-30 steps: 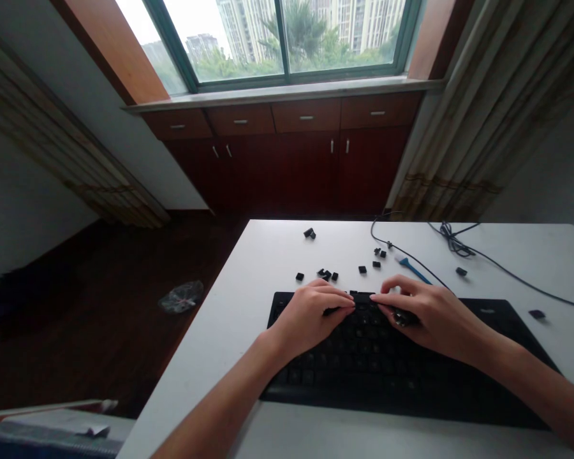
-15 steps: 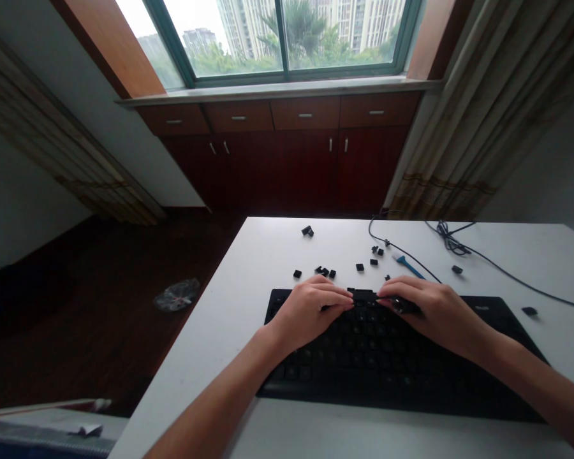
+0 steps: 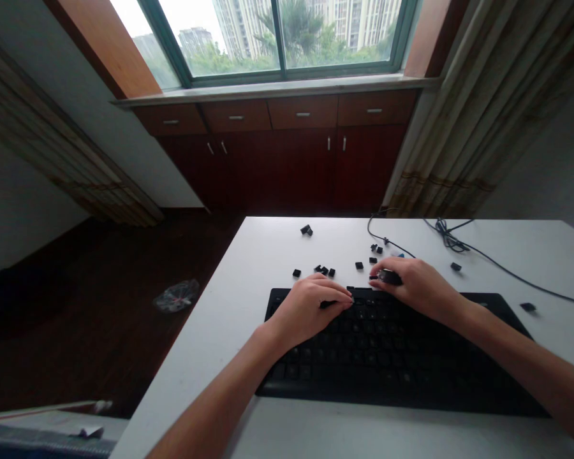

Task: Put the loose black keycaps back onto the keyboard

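A black keyboard (image 3: 392, 357) lies on the white table (image 3: 268, 255) in front of me. My left hand (image 3: 310, 309) rests on the keyboard's upper left keys, fingers curled together and pressing down. My right hand (image 3: 418, 287) hovers at the keyboard's far edge, fingers closed round small dark pieces (image 3: 388, 276) that look like keycaps. Several loose black keycaps (image 3: 324, 271) lie on the table just beyond the keyboard, nearest my right fingertips.
A black cable (image 3: 483, 255) runs across the table's far right. More keycaps (image 3: 307, 229) lie farther back, one (image 3: 527, 306) at the right. Beyond the table are dark wooden cabinets (image 3: 287, 153), a window and curtains (image 3: 483, 108). A plastic bag (image 3: 176, 296) lies on the floor.
My right hand has moved off the keys, away from me to the keyboard's far edge, carrying the dark pieces. My left hand has stayed on the keys.
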The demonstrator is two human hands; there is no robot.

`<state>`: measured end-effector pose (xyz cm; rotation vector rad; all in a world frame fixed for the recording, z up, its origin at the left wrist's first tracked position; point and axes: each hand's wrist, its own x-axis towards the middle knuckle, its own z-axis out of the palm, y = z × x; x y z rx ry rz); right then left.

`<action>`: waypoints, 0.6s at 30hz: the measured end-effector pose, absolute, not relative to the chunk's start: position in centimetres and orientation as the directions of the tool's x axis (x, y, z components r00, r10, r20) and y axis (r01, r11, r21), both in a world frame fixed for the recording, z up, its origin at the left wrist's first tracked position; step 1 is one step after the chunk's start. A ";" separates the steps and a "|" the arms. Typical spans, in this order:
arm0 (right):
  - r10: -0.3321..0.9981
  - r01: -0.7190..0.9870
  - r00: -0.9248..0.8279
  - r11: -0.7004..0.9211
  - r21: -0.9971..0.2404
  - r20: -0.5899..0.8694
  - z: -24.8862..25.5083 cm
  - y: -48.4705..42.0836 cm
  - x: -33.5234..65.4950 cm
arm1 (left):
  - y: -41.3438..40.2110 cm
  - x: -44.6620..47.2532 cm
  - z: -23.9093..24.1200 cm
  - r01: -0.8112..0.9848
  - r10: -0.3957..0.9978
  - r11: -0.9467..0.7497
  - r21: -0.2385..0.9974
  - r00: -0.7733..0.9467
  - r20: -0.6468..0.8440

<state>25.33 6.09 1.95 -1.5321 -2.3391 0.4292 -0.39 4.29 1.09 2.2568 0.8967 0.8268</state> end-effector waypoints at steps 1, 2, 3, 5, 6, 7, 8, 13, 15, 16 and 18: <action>0.918 0.815 -0.381 0.391 -0.429 0.113 2.2 5.9 25.3 | 4.3 -0.4 1.1 0.392 0.752 -0.598 0.699 0.576 0.320; 0.911 0.795 -0.389 0.407 -0.450 0.138 2.4 5.6 25.3 | 4.2 -0.4 1.2 0.391 0.762 -0.580 0.715 0.571 0.306; 0.898 0.767 -0.408 0.434 -0.473 0.164 2.7 5.2 25.1 | 4.2 -0.4 1.3 0.387 0.770 -0.561 0.732 0.569 0.289; 0.854 0.693 -0.481 0.509 -0.510 0.198 3.0 4.4 24.5 | 4.2 -0.5 1.7 0.360 0.781 -0.519 0.775 0.569 0.258; 0.826 0.658 -0.528 0.545 -0.520 0.199 3.1 3.9 24.1 | 4.2 -0.6 1.9 0.342 0.788 -0.496 0.798 0.564 0.248; 0.799 0.629 -0.569 0.576 -0.523 0.194 3.0 3.6 23.7 | 4.2 -0.8 2.0 0.326 0.800 -0.470 0.820 0.549 0.241; 0.778 0.612 -0.599 0.597 -0.518 0.189 3.0 3.3 23.3 | 4.4 -1.1 2.1 0.316 0.817 -0.446 0.837 0.525 0.237; 0.736 0.608 -0.649 0.654 -0.450 0.194 2.5 2.9 22.3 | 5.5 -2.8 1.8 0.408 0.902 -0.408 0.817 0.316 0.292; 0.720 0.600 -0.660 0.677 -0.426 0.214 2.4 2.9 22.5 | 5.8 -3.3 1.5 0.447 0.911 -0.408 0.796 0.256 0.323; 0.714 0.596 -0.660 0.686 -0.416 0.232 2.4 2.9 22.6 | 6.0 -3.5 1.4 0.456 0.912 -0.408 0.791 0.238 0.333; 0.710 0.595 -0.653 0.697 -0.400 0.263 2.2 2.8 22.9 | 6.1 -3.7 1.2 0.465 0.912 -0.410 0.785 0.219 0.347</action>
